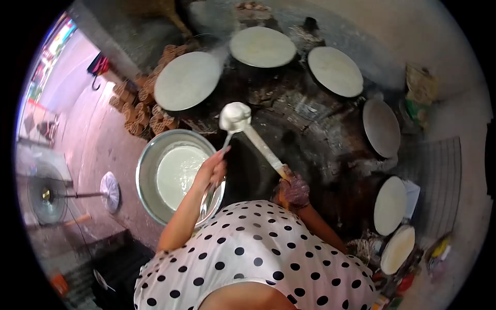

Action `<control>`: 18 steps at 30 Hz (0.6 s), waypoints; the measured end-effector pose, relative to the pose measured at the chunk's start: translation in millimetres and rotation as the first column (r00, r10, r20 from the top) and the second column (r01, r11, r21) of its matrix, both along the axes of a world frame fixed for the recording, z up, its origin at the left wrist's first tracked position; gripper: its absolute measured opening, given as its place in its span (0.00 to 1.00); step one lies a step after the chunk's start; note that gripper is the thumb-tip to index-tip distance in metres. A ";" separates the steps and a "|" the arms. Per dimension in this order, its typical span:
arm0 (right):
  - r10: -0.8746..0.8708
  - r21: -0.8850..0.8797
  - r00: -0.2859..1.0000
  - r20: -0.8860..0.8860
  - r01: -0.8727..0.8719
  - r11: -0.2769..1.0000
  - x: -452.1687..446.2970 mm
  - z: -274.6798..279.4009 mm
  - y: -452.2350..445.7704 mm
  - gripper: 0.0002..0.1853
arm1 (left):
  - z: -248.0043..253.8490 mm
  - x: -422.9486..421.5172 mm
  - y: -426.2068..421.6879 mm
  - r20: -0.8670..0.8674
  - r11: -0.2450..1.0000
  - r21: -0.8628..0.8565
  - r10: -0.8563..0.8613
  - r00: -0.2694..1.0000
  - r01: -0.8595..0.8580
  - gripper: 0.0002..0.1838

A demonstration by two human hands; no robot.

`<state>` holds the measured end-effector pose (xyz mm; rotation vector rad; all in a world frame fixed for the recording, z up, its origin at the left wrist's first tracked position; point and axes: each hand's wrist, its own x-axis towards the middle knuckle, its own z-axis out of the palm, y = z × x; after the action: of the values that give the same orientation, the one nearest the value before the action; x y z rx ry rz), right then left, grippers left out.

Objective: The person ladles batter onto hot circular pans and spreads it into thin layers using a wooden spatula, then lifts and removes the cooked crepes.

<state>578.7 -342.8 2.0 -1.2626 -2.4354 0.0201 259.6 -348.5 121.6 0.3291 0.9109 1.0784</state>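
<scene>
My left hand point(211, 169) is closed around the metal handle of a ladle point(228, 140). Thick white batter point(236, 113) fills the ladle's bowl, raised in front of me. A long, flat wooden spatula point(262, 149) coated in pale residue is gripped in my right hand point(295, 191), which wears a stained glove. The spatula's far end meets the batter at the ladle; whether it touches the ladle itself is hidden. Beneath my left forearm stands a large metal basin point(143, 194) with liquid white batter point(178, 168) inside.
Round pans with pale contents curve around me: a left pan point(187, 81), a back pan point(262, 47), others rightward point(336, 71), point(381, 128), point(390, 205). Perforated clay-coloured briquettes point(137, 114) are piled behind the basin. A fan point(46, 195) stands at left.
</scene>
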 end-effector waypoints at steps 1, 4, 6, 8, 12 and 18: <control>-0.033 0.000 0.999 -0.003 0.033 0.999 16.6 -2.2 -3.6 0.16 | -24.3 19.1 32.0 0.219 0.998 -0.065 -0.012 0.976 0.027 0.22; -0.339 0.063 0.939 -0.051 0.342 0.938 78.8 14.0 5.3 0.21 | -14.3 112.4 94.3 -0.121 0.975 0.064 -0.205 0.971 0.214 0.23; -0.393 0.114 0.918 -0.058 0.397 0.911 140.3 -2.0 8.4 0.23 | -2.5 174.3 117.0 -0.296 0.904 0.179 -0.327 0.898 0.388 0.24; -0.410 0.237 0.911 -0.048 0.410 0.881 185.1 -3.4 16.2 0.22 | -4.9 236.7 148.4 -0.113 0.870 0.150 -0.458 0.882 0.470 0.22; -0.781 0.236 0.604 0.158 0.745 0.624 277.1 -46.4 19.9 0.12 | -42.5 397.6 277.5 0.369 0.787 -0.288 -0.434 0.822 0.545 0.21; -0.846 0.013 0.392 0.361 0.905 0.425 412.9 -87.7 -50.0 0.20 | 3.1 519.2 330.9 -0.402 0.529 0.134 -0.744 0.534 0.838 0.22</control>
<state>991.7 -392.8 -85.8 -2.7008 -1.6269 -0.2823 778.8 -17.5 124.7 1.1052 0.6991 0.2676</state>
